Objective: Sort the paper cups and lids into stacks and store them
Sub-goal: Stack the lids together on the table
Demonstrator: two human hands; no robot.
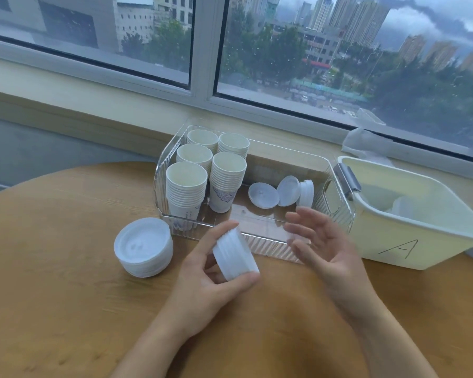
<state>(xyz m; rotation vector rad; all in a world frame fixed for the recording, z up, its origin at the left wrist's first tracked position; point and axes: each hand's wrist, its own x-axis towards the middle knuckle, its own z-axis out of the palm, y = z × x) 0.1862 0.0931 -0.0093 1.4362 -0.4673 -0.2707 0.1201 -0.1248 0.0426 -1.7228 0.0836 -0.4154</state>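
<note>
Two hands work above a round wooden counter (66, 296) that fills the lower half of the frame, set against a window (202, 50) spanning the top.

Pale yellow bin (421, 241), right edge of the frame: marked "A" on its near wall, grey handle on its left rim, just beside the clear tray. White shapes lie inside it; what they are cannot be told.

Clear ribbed tray (271, 241), centre of the frame: it holds five cup stacks (186, 186) grouped in its left half, all upright with mouths facing up. In its right half lie loose lids (264, 195); one lies nearly flat, one leans on edge, and a short lid pile (306, 193) lies on its side against the right wall.

Lid stack on the counter (144, 246), left of the tray's near corner: it sits flat, its axis vertical, top face up.

Right hand (322, 246), lower centre right: palm turned toward the left, fingers (306, 216) spread wide and relaxed, holding nothing. It is blurred and overlaps the tray's near wall in the picture; contact with it cannot be told.

Left hand (210, 282), lower centre: thumb and fingers (224, 227) curl round a held lid stack (235, 255), thumb along the lower right edge and fingertips over the upper end. The stack is above the counter, just in front of the tray's near wall. Its long axis is tilted, running from upper left to lower right.
</note>
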